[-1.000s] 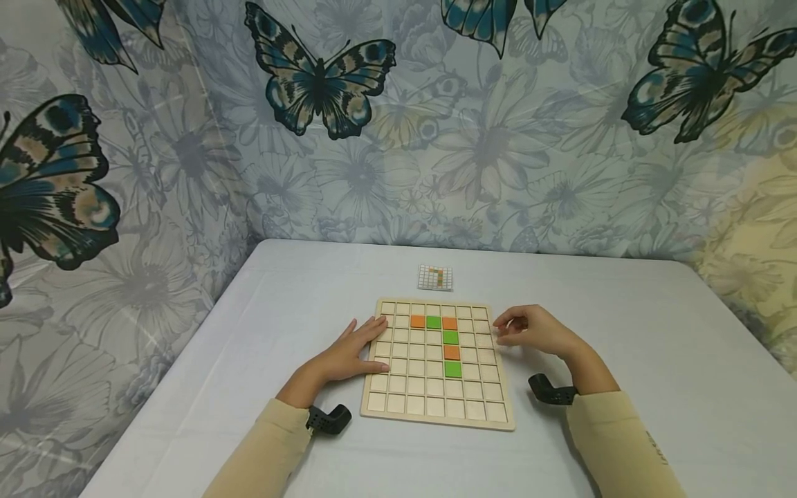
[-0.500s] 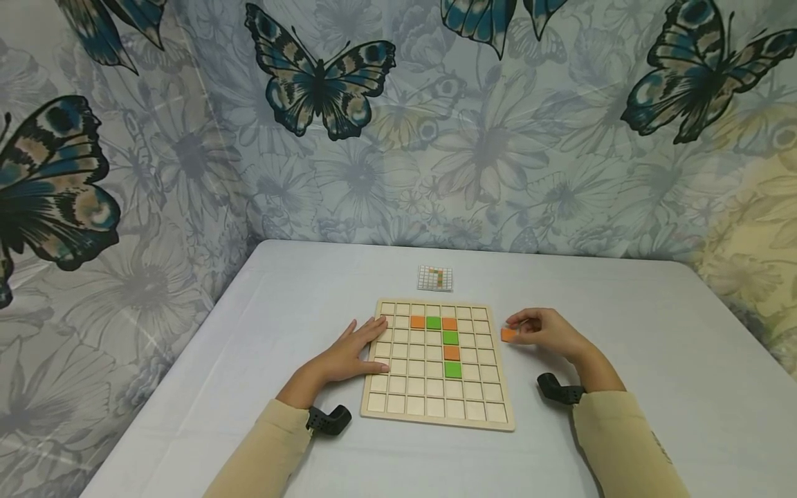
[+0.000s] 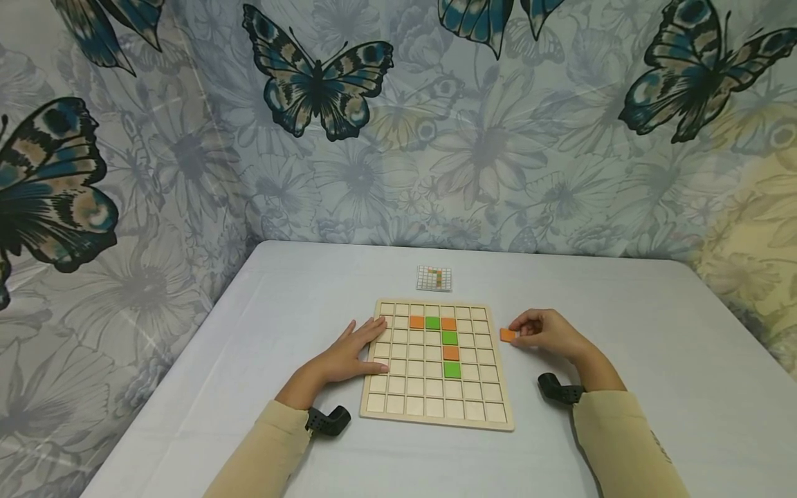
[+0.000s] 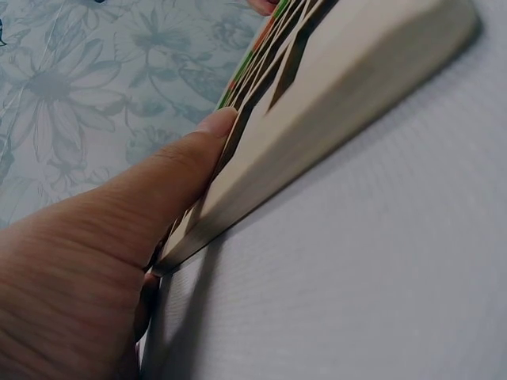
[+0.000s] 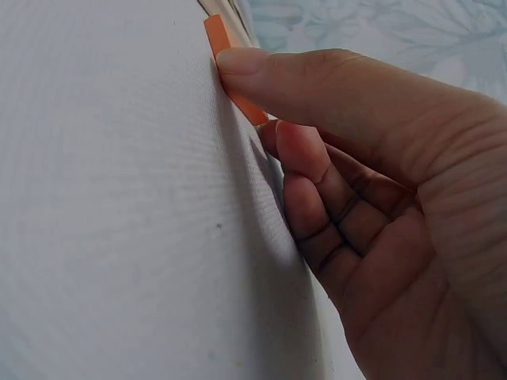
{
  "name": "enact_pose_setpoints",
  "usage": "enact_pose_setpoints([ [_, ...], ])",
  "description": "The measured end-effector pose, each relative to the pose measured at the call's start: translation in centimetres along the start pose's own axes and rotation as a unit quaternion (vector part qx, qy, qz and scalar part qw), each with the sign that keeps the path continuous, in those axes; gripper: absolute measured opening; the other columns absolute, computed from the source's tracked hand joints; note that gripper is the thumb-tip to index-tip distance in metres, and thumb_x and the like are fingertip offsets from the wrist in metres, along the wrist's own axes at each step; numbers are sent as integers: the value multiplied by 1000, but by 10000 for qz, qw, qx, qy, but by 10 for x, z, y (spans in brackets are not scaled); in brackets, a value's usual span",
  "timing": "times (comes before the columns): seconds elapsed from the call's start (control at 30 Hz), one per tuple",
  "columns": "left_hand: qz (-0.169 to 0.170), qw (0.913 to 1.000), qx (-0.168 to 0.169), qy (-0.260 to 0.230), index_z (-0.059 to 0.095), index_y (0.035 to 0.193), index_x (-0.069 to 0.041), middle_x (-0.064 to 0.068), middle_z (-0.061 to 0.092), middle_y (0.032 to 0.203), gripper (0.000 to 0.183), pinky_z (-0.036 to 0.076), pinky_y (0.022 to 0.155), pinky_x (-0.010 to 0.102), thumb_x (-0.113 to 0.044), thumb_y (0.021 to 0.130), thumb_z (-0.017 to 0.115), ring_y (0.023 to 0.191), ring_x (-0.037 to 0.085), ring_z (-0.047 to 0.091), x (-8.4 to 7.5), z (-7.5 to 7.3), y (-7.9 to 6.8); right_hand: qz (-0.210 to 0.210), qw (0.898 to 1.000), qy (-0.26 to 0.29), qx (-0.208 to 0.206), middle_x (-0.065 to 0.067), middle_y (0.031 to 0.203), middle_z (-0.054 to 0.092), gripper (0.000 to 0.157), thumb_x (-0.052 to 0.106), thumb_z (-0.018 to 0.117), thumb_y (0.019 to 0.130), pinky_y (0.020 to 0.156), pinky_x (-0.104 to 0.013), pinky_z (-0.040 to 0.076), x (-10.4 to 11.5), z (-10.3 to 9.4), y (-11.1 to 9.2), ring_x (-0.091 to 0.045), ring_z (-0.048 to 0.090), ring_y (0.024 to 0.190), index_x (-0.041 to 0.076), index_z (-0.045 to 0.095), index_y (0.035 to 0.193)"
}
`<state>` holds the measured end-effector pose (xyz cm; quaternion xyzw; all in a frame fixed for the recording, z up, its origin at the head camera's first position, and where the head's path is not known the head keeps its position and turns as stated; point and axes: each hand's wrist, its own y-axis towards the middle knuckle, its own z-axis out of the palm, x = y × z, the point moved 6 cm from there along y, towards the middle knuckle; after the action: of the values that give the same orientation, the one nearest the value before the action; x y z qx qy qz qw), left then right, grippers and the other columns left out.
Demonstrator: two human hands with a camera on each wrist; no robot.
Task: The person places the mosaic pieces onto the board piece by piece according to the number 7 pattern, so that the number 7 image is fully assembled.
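A wooden grid board (image 3: 414,387) lies on the table, with orange and green square tiles set in some of its cells, such as a green tile (image 3: 452,370). My left hand (image 3: 341,356) rests on the board's left edge, fingers spread and thumb on the frame; in the left wrist view the thumb (image 4: 178,166) lies along the rim. Just right of the board, my right hand (image 3: 551,335) pinches a loose orange tile (image 3: 507,335). In the right wrist view the thumb presses on this orange tile (image 5: 238,95), the other fingers curled below it, partly hidden.
A small card (image 3: 434,278) printed with a coloured grid pattern lies behind the board. The white table (image 3: 311,290) meets a butterfly-patterned backdrop (image 3: 398,173) at its back and left. Black cameras sit on both wrists.
My right hand has shifted a little to the right, away from the board. The orange tile, not visible at first, now shows at its fingertips. The left hand stays in place.
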<state>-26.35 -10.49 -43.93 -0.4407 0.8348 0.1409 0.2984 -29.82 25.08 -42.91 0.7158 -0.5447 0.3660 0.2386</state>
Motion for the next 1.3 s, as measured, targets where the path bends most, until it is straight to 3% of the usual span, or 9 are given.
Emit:
enact_pose_setpoints([
  [0.57,-51,10000,4,31,24,148,-10,3,17,156,88,-5,120,44,-44,81,68,146,20,11,0,-1,0,-116,9990,-433,-27,-6,78,60,30,8,77,74,54,-18,44,7,2,1,-6,49,65,-8,65,97],
  [0.87,-84,10000,18,21,23,149,-10,2,17,157,88,-6,120,43,-44,81,68,146,20,10,0,-1,-1,161,9995,-272,90,-4,76,60,32,12,78,74,53,-18,43,7,2,1,-6,49,64,-6,66,97],
  [1.3,-94,9999,42,38,22,149,-11,0,15,157,89,-7,120,41,-46,81,67,146,19,9,3,0,-1,-176,9982,-305,482,-5,77,60,31,13,77,75,56,-20,44,38,18,-1,-7,50,65,-5,66,98],
])
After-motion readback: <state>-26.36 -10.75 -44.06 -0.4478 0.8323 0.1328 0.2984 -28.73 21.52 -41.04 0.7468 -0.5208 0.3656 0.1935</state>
